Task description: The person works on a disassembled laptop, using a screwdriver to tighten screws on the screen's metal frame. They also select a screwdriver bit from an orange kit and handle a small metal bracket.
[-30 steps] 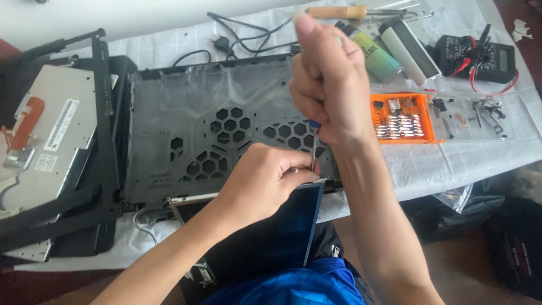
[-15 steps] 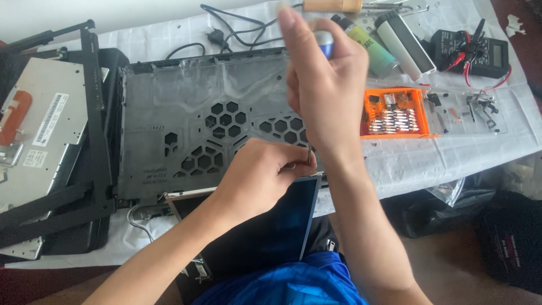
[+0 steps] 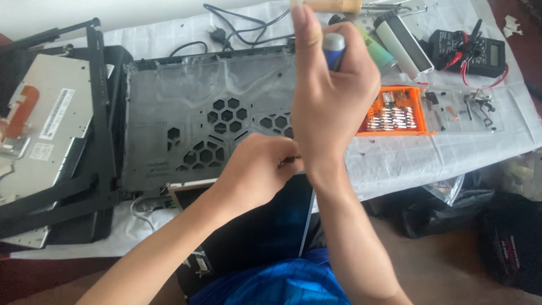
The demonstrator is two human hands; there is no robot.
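Observation:
My right hand (image 3: 333, 101) is closed around a blue-handled screwdriver (image 3: 334, 49), held upright, its tip hidden behind my hands near the front edge of a large black perforated back panel (image 3: 197, 118). My left hand (image 3: 259, 172) pinches something small and dark at that same edge, right under my right wrist. A dark flat screen panel (image 3: 265, 226) hangs below the table edge against my blue clothing (image 3: 282, 282).
An orange box of small parts (image 3: 395, 110) lies right of my hands, with a clear tray of metal bits (image 3: 468, 107), a black multimeter (image 3: 480, 51) and tubes (image 3: 403, 39) behind it. A black frame with a grey metal plate (image 3: 51, 130) lies left. Black bags (image 3: 497, 226) sit on the floor.
The view has shifted slightly. My right hand has risen a little with the screwdriver, so the handle top now shows above my fingers. My left hand stays pinched at the panel edge.

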